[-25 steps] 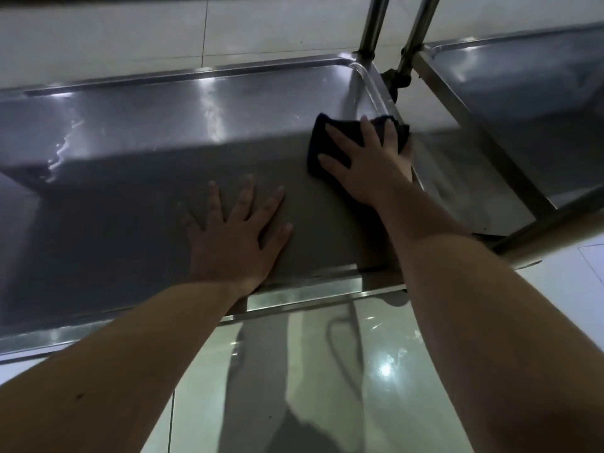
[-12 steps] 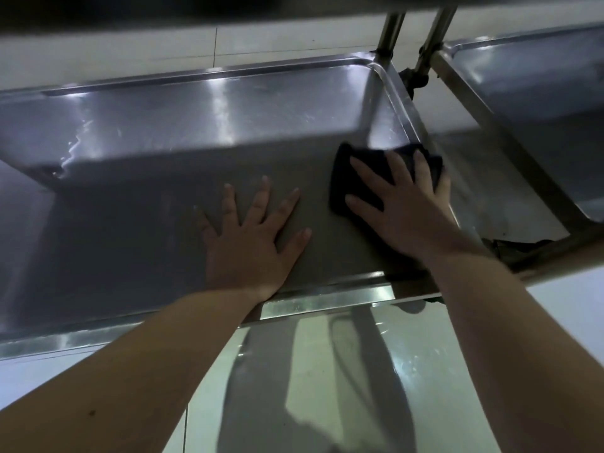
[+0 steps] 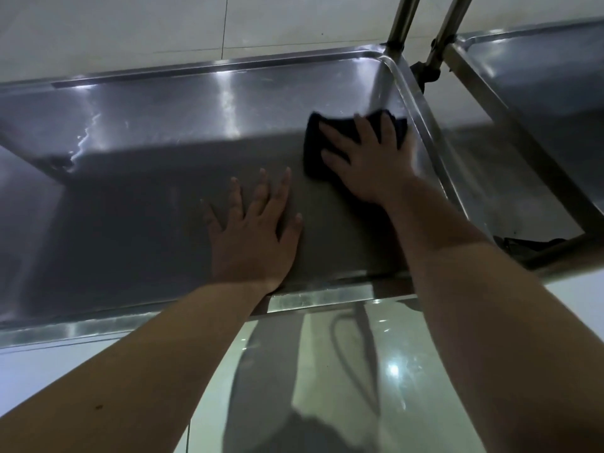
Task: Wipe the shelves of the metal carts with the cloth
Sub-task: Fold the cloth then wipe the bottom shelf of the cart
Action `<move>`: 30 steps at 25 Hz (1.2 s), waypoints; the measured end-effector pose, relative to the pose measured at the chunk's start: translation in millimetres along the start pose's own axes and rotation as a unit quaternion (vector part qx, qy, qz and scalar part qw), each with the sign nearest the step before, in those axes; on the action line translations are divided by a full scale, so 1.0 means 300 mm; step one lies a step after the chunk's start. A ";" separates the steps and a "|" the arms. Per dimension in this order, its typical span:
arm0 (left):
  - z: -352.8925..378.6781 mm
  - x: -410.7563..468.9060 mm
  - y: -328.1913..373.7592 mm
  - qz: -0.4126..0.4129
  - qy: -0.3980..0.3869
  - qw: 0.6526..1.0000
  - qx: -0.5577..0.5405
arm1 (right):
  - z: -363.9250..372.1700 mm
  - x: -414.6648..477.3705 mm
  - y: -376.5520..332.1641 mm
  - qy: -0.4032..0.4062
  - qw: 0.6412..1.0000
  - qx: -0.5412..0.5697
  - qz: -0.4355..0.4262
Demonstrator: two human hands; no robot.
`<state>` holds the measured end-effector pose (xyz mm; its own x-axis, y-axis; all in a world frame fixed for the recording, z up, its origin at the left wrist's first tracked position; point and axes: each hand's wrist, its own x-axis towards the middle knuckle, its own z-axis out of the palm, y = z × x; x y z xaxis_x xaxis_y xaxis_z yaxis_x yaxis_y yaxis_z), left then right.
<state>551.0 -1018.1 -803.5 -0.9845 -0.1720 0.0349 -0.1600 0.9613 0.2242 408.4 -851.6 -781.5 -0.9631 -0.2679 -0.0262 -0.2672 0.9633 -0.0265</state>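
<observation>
A low steel cart shelf [image 3: 147, 204] with a raised rim fills the view. A dark folded cloth [image 3: 315, 148] lies flat on it near the shelf's right wall. My right hand [image 3: 369, 161] presses down on the cloth with spread, straight fingers and covers most of it. My left hand [image 3: 255, 233] rests flat on the bare shelf near the front rim, fingers spread, a short way left of the cloth.
A second steel cart shelf [image 3: 549, 80] stands close on the right, its posts [image 3: 402, 21] rising at the back. A dark caster [image 3: 428, 73] sits between the carts. Glossy floor tiles [image 3: 392, 371] lie below the front rim.
My right hand has slid the cloth back away from me along the right side of the shelf, after pulling it nearer. My left hand has stayed planted.
</observation>
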 end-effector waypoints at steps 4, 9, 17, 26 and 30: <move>-0.001 0.007 -0.005 -0.003 -0.013 1.000 0.021 | -0.023 0.252 -0.089 -0.059 0.996 0.039 0.046; -0.001 0.008 -0.010 0.003 -0.007 0.998 0.055 | 0.007 -0.015 -0.039 -0.026 0.998 0.050 -0.011; -0.111 0.010 -0.198 0.106 0.030 0.994 -0.004 | 0.018 -0.574 -0.001 -0.059 0.995 0.031 -0.076; -0.104 -0.025 -0.419 0.004 -0.026 0.998 0.051 | -0.032 0.073 -0.358 -0.070 0.995 0.044 -0.062; -0.114 -0.029 -0.426 0.002 -0.035 0.998 0.048 | -0.036 0.222 -0.400 -0.108 0.993 0.042 -0.004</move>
<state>582.6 -1147.0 -799.2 -0.9872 -0.1561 -0.0333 -0.1591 0.9788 0.1291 375.9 -984.8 -769.1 -0.9292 -0.2823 -0.2384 -0.2627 0.9585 -0.1109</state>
